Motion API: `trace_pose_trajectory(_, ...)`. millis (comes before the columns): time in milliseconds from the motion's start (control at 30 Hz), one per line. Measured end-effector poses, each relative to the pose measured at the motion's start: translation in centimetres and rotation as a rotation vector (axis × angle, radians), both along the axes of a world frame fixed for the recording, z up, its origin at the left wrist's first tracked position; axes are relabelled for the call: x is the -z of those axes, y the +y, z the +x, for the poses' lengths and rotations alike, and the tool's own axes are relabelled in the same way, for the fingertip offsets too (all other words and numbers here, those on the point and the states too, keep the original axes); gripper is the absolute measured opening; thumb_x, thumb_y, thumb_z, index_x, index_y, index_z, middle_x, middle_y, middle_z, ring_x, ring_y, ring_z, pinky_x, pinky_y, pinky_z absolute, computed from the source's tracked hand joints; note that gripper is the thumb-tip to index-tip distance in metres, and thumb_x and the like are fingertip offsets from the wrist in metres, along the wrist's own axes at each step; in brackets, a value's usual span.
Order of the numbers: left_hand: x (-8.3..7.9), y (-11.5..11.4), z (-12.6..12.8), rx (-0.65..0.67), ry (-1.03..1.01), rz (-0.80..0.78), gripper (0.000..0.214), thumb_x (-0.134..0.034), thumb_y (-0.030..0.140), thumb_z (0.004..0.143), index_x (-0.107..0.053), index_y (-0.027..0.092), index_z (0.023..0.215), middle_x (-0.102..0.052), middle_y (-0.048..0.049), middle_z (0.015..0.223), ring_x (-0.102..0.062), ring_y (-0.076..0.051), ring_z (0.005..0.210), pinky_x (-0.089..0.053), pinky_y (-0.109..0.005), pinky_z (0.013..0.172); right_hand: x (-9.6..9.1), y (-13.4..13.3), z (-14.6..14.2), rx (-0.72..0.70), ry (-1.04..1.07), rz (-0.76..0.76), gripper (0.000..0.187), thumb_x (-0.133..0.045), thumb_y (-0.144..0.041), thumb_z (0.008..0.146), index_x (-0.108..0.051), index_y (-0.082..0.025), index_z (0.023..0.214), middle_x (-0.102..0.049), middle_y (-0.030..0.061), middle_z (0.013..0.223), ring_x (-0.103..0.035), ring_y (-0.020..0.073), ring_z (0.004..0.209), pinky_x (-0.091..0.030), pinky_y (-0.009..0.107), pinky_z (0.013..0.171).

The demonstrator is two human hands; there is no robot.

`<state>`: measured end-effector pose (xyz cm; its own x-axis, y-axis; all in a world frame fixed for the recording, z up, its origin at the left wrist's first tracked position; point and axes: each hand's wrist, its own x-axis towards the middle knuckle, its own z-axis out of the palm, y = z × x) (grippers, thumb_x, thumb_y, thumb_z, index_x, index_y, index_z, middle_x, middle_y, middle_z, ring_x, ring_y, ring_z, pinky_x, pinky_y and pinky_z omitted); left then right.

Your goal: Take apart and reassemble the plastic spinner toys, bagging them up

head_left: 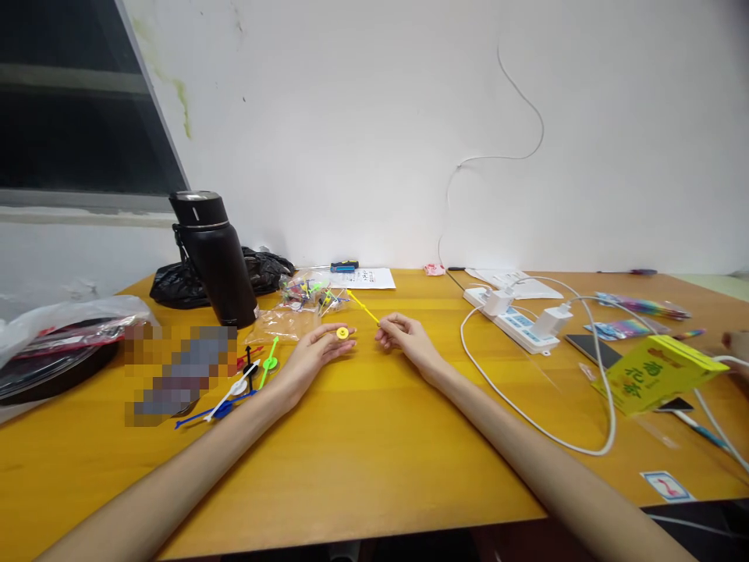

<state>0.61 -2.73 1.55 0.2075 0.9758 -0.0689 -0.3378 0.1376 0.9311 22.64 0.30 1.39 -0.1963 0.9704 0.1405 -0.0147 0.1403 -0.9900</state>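
Note:
Between the fingers of my left hand is a small round yellow disc with a pale centre. My right hand pinches one end of a thin yellow plastic arrow, which points up and to the left, apart from the disc. Left of my left forearm lie several spinner arrows with round bases: a green one, a white one, a blue one and a black one. A red piece is partly hidden among them. Beyond my left hand, more coloured arrows lie heaped in clear plastic.
A black bottle stands at the left, near a plastic-wrapped round black object and a pixelated patch. On the right are a power strip with white cables, a yellow box and a dark tablet-like slab. Another person's hand shows at the right edge.

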Motion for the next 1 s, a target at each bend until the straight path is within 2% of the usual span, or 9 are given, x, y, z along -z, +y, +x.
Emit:
trace_pose_trajectory(200,-0.23,-0.21,0.07,0.015,-0.003,-0.002,0.029,-0.073,0.025,0.086,-0.067,0.014,0.112,-0.072,-0.0151,0.124,-0.071,-0.025,0.113,-0.045,-0.040,0.115,-0.16,-0.31,0.02,-0.021,0.074,-0.087,0.042,-0.085,-0.051,0.069,-0.070,-0.016,0.087,-0.076,0.0072,0.087,-0.068,0.0146,0.076,-0.055,0.030,0.079)
trace_pose_trajectory(333,-0.35,-0.34,0.20,0.026,0.005,-0.019,0.029,-0.073,0.024,0.085,-0.067,0.015,0.112,-0.071,-0.0154,0.128,-0.071,-0.025,0.112,-0.046,-0.040,0.114,-0.08,-0.24,0.10,-0.012,0.089,-0.076,0.040,-0.087,-0.047,0.066,-0.072,-0.016,0.087,-0.077,0.0071,0.089,-0.070,0.0162,0.080,-0.054,0.032,0.085)
trace_pose_trajectory(567,-0.38,-0.39,0.38,-0.003,-0.001,-0.052,0.030,-0.072,0.019,0.085,-0.065,0.013,0.114,-0.076,-0.0141,0.115,-0.074,-0.023,0.106,-0.048,-0.039,0.112,0.13,-0.03,0.06,0.079,0.063,-0.098,0.036,-0.092,-0.038,0.059,-0.075,-0.017,0.083,-0.077,0.0057,0.089,-0.070,0.0171,0.081,-0.052,0.031,0.083)
trace_pose_trajectory(667,-0.44,-0.45,0.41,-0.002,0.009,-0.043,0.033,-0.072,0.017,0.084,-0.064,0.014,0.117,-0.077,-0.0130,0.112,-0.074,-0.022,0.106,-0.047,-0.039,0.112,0.07,-0.11,0.13,0.074,0.072,-0.097,0.036,-0.092,-0.036,0.059,-0.074,-0.018,0.084,-0.076,0.0045,0.088,-0.069,0.0161,0.080,-0.052,0.030,0.082)
trace_pose_trajectory(800,-0.31,-0.40,0.33,0.023,0.045,0.004,0.036,-0.071,0.016,0.084,-0.063,0.015,0.120,-0.078,-0.0116,0.105,-0.073,-0.022,0.107,-0.045,-0.040,0.114,-0.24,-0.39,0.15,0.033,0.056,-0.087,0.041,-0.088,-0.037,0.065,-0.076,-0.019,0.100,-0.075,0.0035,0.087,-0.068,0.0151,0.080,-0.052,0.031,0.084)
trace_pose_trajectory(1000,0.18,0.01,0.17,0.056,0.023,0.099,0.039,-0.077,0.020,0.080,-0.062,0.018,0.116,-0.071,-0.0121,0.127,-0.070,-0.024,0.115,-0.047,-0.041,0.112,-0.61,-0.80,-0.26,0.020,0.087,-0.109,0.037,-0.090,-0.040,0.063,-0.077,-0.017,0.089,-0.076,0.0053,0.086,-0.068,0.0157,0.079,-0.054,0.033,0.084)
